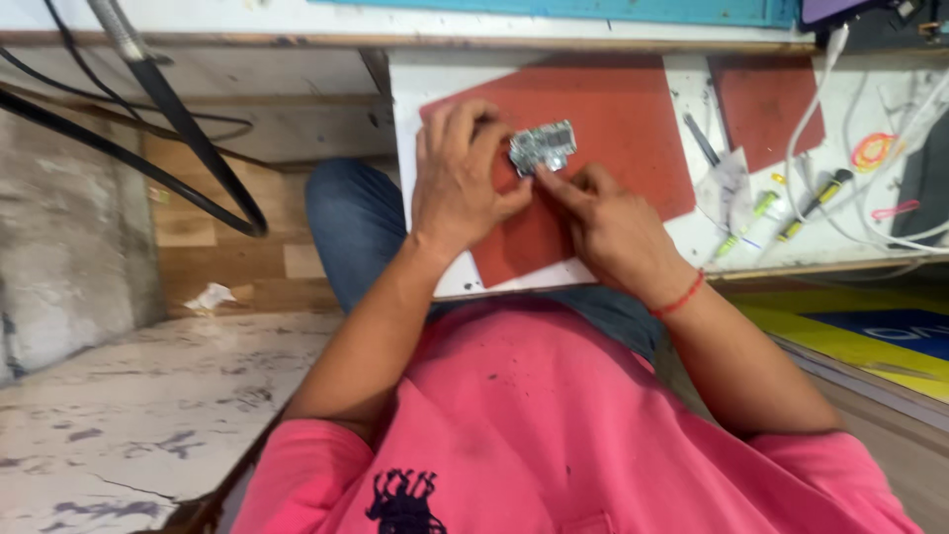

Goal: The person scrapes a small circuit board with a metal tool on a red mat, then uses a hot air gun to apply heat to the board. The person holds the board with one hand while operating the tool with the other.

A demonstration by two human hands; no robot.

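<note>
A small silvery circuit board point(543, 147) lies on a red mat point(633, 129) on the white worktop point(672, 237). My left hand point(460, 178) rests on the mat with its fingers curled on the board's left edge. My right hand point(603, 213) comes in from the right, and its thumb and forefinger pinch the board's lower edge. A red thread bracelet sits on my right wrist. Whether any small tool is between my fingers is hidden.
A second red mat point(761, 99) lies further right. Tweezers point(702, 138), a yellow-green screwdriver point(751, 218), a black-and-yellow tool point(816, 203) and white cables point(820, 79) are spread there. Black cables point(178, 129) hang at the left over the wooden floor.
</note>
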